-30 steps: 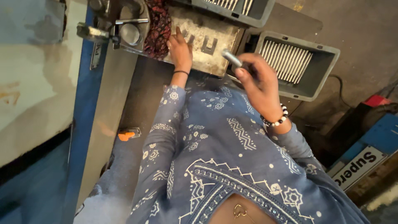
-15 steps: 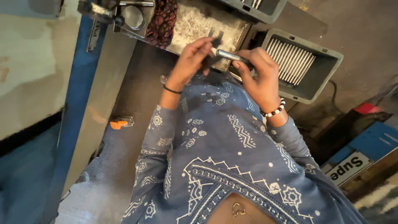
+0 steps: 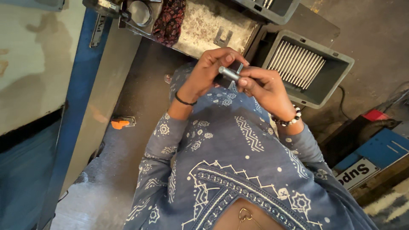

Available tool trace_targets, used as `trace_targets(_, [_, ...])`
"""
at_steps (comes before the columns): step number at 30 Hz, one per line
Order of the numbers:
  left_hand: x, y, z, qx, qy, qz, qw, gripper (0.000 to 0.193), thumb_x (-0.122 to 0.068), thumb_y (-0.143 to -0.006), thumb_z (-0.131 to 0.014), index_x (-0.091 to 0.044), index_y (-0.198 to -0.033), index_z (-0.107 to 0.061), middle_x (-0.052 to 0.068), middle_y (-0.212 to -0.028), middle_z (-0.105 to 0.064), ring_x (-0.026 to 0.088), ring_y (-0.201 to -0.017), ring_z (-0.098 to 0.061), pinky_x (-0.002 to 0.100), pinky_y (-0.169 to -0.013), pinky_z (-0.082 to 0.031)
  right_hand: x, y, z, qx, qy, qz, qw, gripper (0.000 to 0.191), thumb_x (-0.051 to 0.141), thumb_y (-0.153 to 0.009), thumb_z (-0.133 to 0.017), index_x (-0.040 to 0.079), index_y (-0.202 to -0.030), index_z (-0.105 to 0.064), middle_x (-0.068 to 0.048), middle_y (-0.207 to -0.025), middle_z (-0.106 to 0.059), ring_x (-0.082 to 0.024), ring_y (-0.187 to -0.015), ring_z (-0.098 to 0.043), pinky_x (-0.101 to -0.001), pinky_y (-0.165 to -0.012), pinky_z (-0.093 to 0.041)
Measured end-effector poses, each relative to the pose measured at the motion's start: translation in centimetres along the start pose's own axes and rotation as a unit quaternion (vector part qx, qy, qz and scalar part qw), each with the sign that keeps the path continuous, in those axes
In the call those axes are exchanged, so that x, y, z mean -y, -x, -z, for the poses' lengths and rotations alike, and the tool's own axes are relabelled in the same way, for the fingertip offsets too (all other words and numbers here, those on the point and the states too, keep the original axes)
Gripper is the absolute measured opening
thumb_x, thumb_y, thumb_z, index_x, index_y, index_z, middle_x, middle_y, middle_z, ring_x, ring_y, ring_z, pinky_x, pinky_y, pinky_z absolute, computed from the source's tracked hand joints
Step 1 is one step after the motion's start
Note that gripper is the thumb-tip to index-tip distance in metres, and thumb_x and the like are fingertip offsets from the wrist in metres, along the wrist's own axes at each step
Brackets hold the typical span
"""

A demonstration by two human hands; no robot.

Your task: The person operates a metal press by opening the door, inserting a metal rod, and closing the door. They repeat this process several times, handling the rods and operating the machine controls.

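Both hands on one metal rod, held above the worn work plate (image 3: 204, 25).
Left hand (image 3: 208, 70) and right hand (image 3: 262, 87) pinch the metal rod (image 3: 228, 73); its long axis slants from upper left to lower right.

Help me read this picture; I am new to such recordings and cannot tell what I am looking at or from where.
The picture comes from a camera worn on a person's head, looking straight down, so you see their own body in a blue patterned garment and both bare hands in front of it. There is no machine arm here. The left hand and the right hand meet in the middle and together hold a short metal rod with a dark block at one end. Beyond the hands is a worn metal plate with a dark patterned cloth beside it. To the right stands a grey bin filled with similar rods lying side by side. A small orange thing lies on the floor to the left.
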State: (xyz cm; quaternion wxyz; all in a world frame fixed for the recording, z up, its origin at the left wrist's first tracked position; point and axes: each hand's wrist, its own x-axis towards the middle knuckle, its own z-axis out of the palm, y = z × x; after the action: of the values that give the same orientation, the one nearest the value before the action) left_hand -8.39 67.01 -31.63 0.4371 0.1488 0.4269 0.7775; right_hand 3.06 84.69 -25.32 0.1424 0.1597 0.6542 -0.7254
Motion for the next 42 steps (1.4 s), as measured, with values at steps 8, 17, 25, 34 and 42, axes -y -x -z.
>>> trace_targets(8, [-1.4,-0.4,-0.2,0.044,-0.002,0.000,0.999,0.037,-0.036,-0.109,-0.062,0.000,-0.109,-0.073,0.004,-0.099,-0.072,0.011,-0.083,-0.069,0.025,-0.073,-0.056,-2.3,-0.6,0.8,0.014,-0.020,-0.012,1.000,0.012,0.010,-0.102,-0.065,-0.002,-0.103,-0.067,-0.001,-0.089,-0.069,-0.006,-0.074,-0.059,-0.0218,-0.067,-0.049])
trace_targets(17, [-1.0,-2.2,-0.3,0.036,-0.103,0.035,0.993,0.039,-0.040,-0.104,-0.064,-0.002,-0.111,-0.073,0.002,-0.101,-0.071,0.008,-0.090,-0.064,0.022,-0.076,-0.051,-5.0,-0.9,1.3,0.005,0.050,0.069,0.996,0.017,0.013,-0.102,-0.069,-0.001,-0.110,-0.065,0.000,-0.095,-0.064,-0.003,-0.087,-0.056,-0.0207,-0.076,-0.049])
trace_targets(25, [3.5,-6.2,1.5,-0.295,-0.076,0.182,0.935,0.025,-0.029,-0.104,-0.066,-0.009,-0.118,-0.068,0.003,-0.094,-0.065,0.008,-0.070,-0.058,0.023,-0.047,-0.045,-9.8,0.1,4.1,-0.368,-0.042,0.045,0.928,0.030,0.025,-0.103,-0.073,0.006,-0.083,-0.061,0.007,-0.070,-0.052,-0.004,-0.062,-0.046,-0.0244,-0.054,-0.034])
trace_targets(34, [2.9,-9.3,3.2,-0.301,-0.241,0.126,0.914,0.049,-0.005,-0.101,-0.058,-0.015,-0.147,-0.049,0.007,-0.117,-0.063,0.015,-0.091,-0.066,0.029,-0.074,-0.062,-15.6,2.2,17.5,-0.657,0.226,-0.108,0.711,0.026,0.031,-0.102,-0.066,0.005,-0.103,-0.065,-0.016,-0.089,-0.070,-0.035,-0.082,-0.070,-0.0437,-0.071,-0.054])
trace_targets(42, [2.2,-6.0,2.4,-0.210,-0.520,-0.037,0.827,0.054,0.004,-0.094,-0.066,-0.005,-0.144,-0.049,0.017,-0.137,-0.056,0.027,-0.120,-0.062,0.037,-0.099,-0.057,-15.3,2.7,19.5,-0.654,0.367,-0.170,0.639,0.032,0.006,-0.087,-0.066,0.010,-0.118,-0.068,-0.021,-0.109,-0.065,-0.045,-0.099,-0.063,-0.0509,-0.085,-0.053])
